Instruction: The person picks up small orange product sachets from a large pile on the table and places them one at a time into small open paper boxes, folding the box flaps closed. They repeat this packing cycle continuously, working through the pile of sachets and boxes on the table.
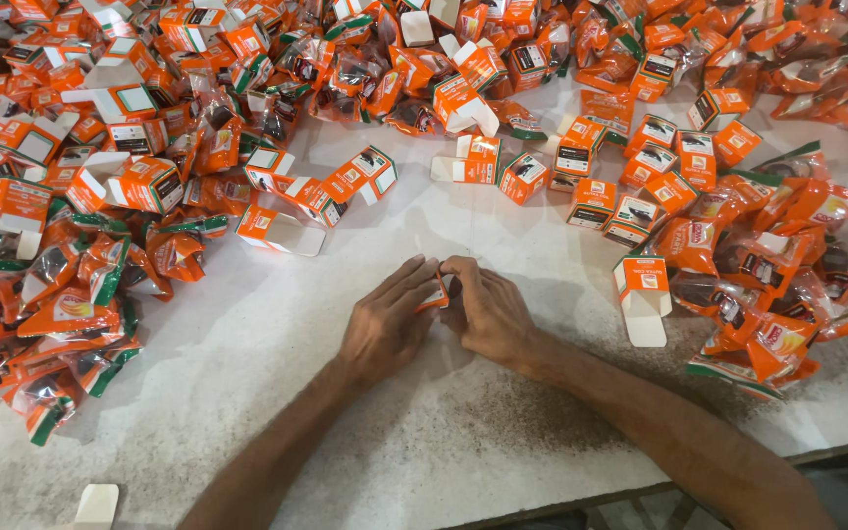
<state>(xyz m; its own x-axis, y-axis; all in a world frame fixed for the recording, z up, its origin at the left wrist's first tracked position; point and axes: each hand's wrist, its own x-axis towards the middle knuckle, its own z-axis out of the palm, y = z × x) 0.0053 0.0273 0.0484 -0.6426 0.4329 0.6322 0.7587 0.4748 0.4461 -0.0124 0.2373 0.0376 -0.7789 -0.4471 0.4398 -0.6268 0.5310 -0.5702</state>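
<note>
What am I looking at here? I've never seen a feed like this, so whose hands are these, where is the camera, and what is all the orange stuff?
There is no machine: these are a person's two bare hands, filmed by a camera worn on their head and looking down. It is the only view. The left hand and right hand meet at the middle of a white speckled table, pinching a small orange carton between their fingertips; it is mostly hidden. Around them lie heaps of small orange and white cartons, many with open flaps, mixed with orange plastic pouches on both sides. One open carton lies just right of the hands. A stray white flap sits at the near edge.
</note>
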